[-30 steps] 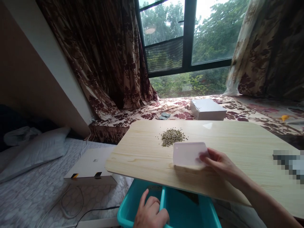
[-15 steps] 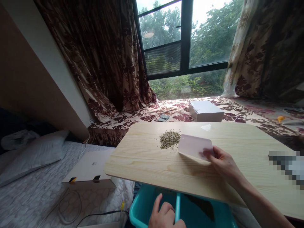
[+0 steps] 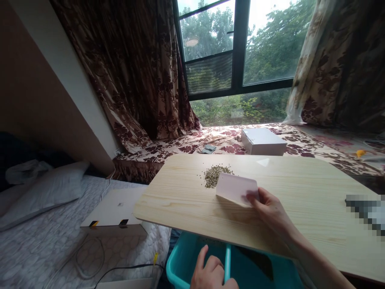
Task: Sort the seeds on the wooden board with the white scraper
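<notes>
My right hand (image 3: 269,204) pinches a pale pinkish, flat scraper card (image 3: 236,188) by its right end, tilted over the wooden board (image 3: 174,204). The card's left end is beside a loose pile of small green-brown beans (image 3: 212,176) and covers part of it from my view. Lower down, my left hand (image 3: 212,273) is at the divider of a teal two-compartment bin (image 3: 174,267), fingers to its left and the thumb to its right. Its index finger sticks up a little, and the lower hand is cut off by the frame. Dark matter lies in the bin's right compartment.
A flat white box (image 3: 116,208) and cables lie on the bed (image 3: 39,233) at left. Behind the board, a white box (image 3: 264,140) and a small grey-green cloth (image 3: 208,149) sit on the window ledge. A blurred-out object (image 3: 368,210) is at the board's right.
My right hand has moved the card left and slightly nearer, so it now overlaps the lower right of the bean pile. The left hand stays at the divider; the view shifts slightly.
</notes>
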`<action>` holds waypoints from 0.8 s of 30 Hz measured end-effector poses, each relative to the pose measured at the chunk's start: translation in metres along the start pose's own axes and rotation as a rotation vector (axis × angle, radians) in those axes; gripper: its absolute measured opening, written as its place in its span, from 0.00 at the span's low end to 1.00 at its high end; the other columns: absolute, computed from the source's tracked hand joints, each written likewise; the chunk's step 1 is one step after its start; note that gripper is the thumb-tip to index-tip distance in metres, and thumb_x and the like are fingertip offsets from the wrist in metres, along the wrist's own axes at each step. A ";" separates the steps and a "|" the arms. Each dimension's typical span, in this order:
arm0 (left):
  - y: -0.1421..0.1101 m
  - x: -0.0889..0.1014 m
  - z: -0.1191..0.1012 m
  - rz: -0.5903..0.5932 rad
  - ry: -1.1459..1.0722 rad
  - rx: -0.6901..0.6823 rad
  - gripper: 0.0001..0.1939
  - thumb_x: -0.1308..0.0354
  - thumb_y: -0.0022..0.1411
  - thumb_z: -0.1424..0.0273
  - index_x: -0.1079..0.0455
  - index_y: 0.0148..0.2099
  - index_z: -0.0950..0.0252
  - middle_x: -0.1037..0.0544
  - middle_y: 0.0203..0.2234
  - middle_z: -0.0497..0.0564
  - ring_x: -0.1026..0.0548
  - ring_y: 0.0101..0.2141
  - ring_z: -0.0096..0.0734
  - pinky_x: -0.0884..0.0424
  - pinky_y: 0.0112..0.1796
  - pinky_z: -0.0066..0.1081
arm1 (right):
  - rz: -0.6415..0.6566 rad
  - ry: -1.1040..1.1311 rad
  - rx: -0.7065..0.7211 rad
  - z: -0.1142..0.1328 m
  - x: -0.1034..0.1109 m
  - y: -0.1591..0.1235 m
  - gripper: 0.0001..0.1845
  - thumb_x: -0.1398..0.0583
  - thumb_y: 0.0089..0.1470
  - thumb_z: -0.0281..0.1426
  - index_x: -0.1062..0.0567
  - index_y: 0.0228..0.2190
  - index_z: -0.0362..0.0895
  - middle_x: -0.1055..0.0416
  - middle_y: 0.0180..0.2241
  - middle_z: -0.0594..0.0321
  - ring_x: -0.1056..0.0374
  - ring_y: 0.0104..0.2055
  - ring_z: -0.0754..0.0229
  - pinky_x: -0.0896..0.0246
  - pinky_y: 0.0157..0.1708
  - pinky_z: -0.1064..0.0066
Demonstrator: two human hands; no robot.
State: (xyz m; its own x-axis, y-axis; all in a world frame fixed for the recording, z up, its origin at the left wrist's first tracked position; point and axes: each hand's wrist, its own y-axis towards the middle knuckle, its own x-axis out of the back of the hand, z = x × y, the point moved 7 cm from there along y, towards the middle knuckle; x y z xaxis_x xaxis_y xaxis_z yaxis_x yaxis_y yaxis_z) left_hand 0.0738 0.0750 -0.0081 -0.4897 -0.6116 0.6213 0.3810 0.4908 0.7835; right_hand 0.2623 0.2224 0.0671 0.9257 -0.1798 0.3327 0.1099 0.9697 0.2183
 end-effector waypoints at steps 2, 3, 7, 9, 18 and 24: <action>-0.001 0.002 0.002 -0.085 0.011 0.058 0.09 0.47 0.46 0.78 0.43 0.20 0.62 0.40 0.14 0.42 0.34 0.22 0.27 0.32 0.48 0.50 | 0.028 0.022 0.014 0.002 -0.006 -0.003 0.13 0.41 0.47 0.41 0.25 0.29 0.44 0.23 0.28 0.59 0.29 0.31 0.54 0.35 0.31 0.65; -0.002 0.002 0.003 -0.109 0.015 0.097 0.10 0.47 0.46 0.77 0.44 0.19 0.62 0.41 0.14 0.42 0.35 0.21 0.27 0.32 0.48 0.51 | 0.044 0.027 0.017 0.004 -0.009 -0.005 0.13 0.41 0.47 0.41 0.25 0.30 0.44 0.23 0.28 0.58 0.29 0.31 0.53 0.35 0.32 0.65; 0.001 -0.003 -0.002 -0.041 -0.016 0.086 0.09 0.46 0.42 0.78 0.43 0.20 0.62 0.40 0.15 0.42 0.36 0.23 0.27 0.33 0.49 0.47 | 0.107 0.016 0.028 0.011 -0.017 -0.018 0.13 0.42 0.48 0.41 0.26 0.28 0.45 0.23 0.27 0.59 0.28 0.31 0.53 0.34 0.31 0.65; 0.006 0.007 -0.001 -0.101 -0.039 0.122 0.09 0.47 0.38 0.79 0.43 0.19 0.62 0.44 0.14 0.43 0.38 0.23 0.29 0.34 0.50 0.47 | 0.136 0.014 0.035 0.015 -0.021 -0.027 0.12 0.42 0.49 0.41 0.26 0.28 0.45 0.23 0.28 0.60 0.28 0.32 0.54 0.34 0.32 0.66; 0.016 0.010 -0.003 0.119 -0.036 0.108 0.15 0.34 0.46 0.67 0.38 0.19 0.61 0.39 0.17 0.46 0.37 0.25 0.32 0.39 0.25 0.29 | 0.303 0.055 0.082 0.042 -0.035 -0.073 0.10 0.41 0.52 0.38 0.24 0.27 0.45 0.24 0.24 0.62 0.28 0.28 0.57 0.33 0.26 0.71; 0.003 0.009 0.003 0.303 -0.051 0.000 0.15 0.29 0.42 0.71 0.35 0.26 0.61 0.37 0.21 0.45 0.34 0.28 0.32 0.38 0.28 0.30 | 0.096 0.200 0.048 0.024 0.014 -0.037 0.20 0.34 0.43 0.48 0.23 0.32 0.45 0.21 0.29 0.57 0.24 0.35 0.51 0.28 0.35 0.65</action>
State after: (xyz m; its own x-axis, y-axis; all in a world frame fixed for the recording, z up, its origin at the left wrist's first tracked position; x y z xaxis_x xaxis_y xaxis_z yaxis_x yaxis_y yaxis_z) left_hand 0.0677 0.0729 -0.0005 -0.3922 -0.4057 0.8256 0.5155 0.6464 0.5625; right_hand 0.2629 0.1798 0.0855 0.9850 -0.0459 0.1664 0.0048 0.9708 0.2397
